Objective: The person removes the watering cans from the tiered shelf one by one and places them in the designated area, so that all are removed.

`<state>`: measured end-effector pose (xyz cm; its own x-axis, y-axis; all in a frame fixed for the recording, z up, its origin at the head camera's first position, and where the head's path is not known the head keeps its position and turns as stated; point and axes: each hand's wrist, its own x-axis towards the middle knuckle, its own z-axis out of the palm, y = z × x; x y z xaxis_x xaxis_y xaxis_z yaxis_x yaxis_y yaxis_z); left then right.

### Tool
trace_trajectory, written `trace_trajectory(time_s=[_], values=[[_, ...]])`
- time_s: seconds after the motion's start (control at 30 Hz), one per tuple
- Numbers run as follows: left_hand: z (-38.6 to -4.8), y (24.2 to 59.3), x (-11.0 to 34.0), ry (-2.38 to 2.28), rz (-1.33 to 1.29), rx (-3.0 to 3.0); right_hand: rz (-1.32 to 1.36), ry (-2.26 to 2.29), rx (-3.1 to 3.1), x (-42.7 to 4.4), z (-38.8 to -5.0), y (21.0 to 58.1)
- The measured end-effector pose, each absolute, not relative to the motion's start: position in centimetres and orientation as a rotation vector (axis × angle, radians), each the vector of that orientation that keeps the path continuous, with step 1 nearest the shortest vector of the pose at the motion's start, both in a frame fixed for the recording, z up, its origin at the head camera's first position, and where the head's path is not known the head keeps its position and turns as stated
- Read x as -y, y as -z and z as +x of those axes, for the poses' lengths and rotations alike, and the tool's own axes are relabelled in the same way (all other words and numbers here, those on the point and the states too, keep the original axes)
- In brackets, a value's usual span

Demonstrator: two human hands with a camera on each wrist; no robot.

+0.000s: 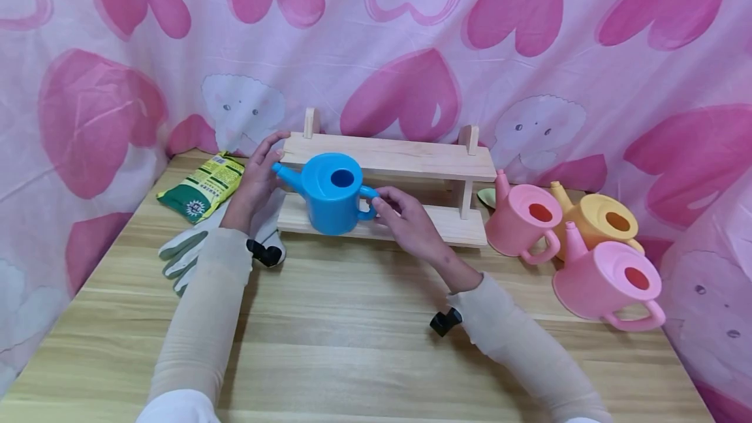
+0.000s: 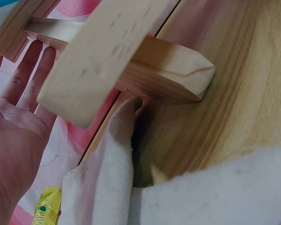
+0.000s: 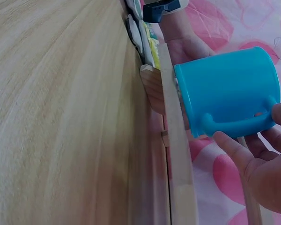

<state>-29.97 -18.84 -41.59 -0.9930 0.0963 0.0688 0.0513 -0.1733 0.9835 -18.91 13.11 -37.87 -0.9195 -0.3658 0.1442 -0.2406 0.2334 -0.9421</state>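
A blue watering can (image 1: pixel 331 198) is upright at the lower plank of a small two-tier wooden shelf (image 1: pixel 405 155), its spout pointing left. Whether its base rests on that plank or hovers just over it, I cannot tell. My right hand (image 1: pixel 408 224) pinches the can's handle (image 3: pixel 239 126) between thumb and fingers. At the shelf's left end is my left hand (image 1: pixel 255 181), its fingers extended and touching the wood, close to the spout tip. The left wrist view has this palm (image 2: pixel 18 126) facing the camera with straight fingers against the shelf's end.
To the right stand two pink watering cans (image 1: pixel 608 279), (image 1: pixel 517 217) and a yellow one (image 1: pixel 605 214). A green and yellow packet (image 1: pixel 202 188) lies at the back left, beside white and grey-green gloves (image 1: pixel 188 253) partly under the left arm. Behind hangs a heart-patterned curtain (image 1: pixel 405 96).
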Motion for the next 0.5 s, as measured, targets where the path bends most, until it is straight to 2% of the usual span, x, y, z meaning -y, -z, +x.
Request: trace_trajectory(time_s=[0.5], values=[[-29.6, 41.4, 18.7, -2.381, 0.165, -1.965, -0.597, 1.866, -2.357, -17.0, -16.3, 35.7]])
